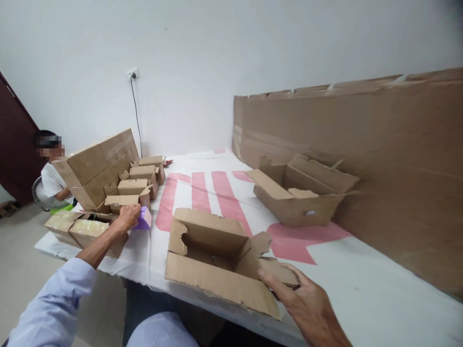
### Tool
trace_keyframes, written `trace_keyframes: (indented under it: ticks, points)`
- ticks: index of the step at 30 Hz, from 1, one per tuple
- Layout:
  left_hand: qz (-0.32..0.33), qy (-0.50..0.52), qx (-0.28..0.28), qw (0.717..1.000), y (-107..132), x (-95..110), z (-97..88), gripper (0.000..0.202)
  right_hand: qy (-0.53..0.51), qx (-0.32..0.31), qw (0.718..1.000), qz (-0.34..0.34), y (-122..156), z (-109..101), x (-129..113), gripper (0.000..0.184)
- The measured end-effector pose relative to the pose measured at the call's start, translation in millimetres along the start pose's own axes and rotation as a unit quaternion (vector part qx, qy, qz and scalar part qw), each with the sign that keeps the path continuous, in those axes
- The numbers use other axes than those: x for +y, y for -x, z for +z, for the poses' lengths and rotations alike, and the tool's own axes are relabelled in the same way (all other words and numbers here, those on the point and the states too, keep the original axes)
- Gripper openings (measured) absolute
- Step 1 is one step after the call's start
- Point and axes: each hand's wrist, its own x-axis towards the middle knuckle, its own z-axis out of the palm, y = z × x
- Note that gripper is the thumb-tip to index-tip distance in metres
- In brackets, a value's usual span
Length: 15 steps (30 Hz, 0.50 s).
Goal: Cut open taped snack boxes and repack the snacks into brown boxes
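Note:
My left hand point(129, 217) reaches out to the left, its fingers closed at a small purple box point(145, 218) beside the row of small open cartons. An open cardboard box point(220, 277) stands at the table's front edge, its flaps folded outward; what I can see of its inside is bare cardboard. My right hand point(306, 296) grips this box at its right end, thumb on the near side and fingers around the side flap. Part of the purple box is hidden behind my left hand.
Several small open cartons point(133, 185) line up before stacked sealed cartons point(97, 164). Another open cardboard box point(302, 205) sits at the right, near a tall cardboard panel point(354, 140). A person point(54, 180) is at far left. A cloth with red print point(202, 193) covers the table.

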Motion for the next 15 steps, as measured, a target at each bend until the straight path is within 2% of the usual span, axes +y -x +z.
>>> trace_keyframes:
  ticks: [3,5,10,15]
  points:
    - [-0.008,-0.005,0.03,1.0,-9.4,-1.5,3.4,0.044,-0.006,0.004,1.0,0.004,1.2,-1.4,-1.1,0.047]
    - [-0.016,-0.011,0.04,0.999,-12.2,-5.2,7.7,0.037,-0.009,0.006,1.0,-0.002,2.6,-0.2,-4.3,0.046]
    - [-0.063,-0.031,0.042,0.997,-5.3,-15.2,21.5,0.022,-0.009,-0.003,1.0,-0.008,8.2,12.6,-18.6,0.044]
    - [-0.081,-0.024,0.058,0.995,16.8,-5.8,31.1,0.039,-0.005,0.017,1.0,-0.006,13.7,29.9,-24.7,0.054]
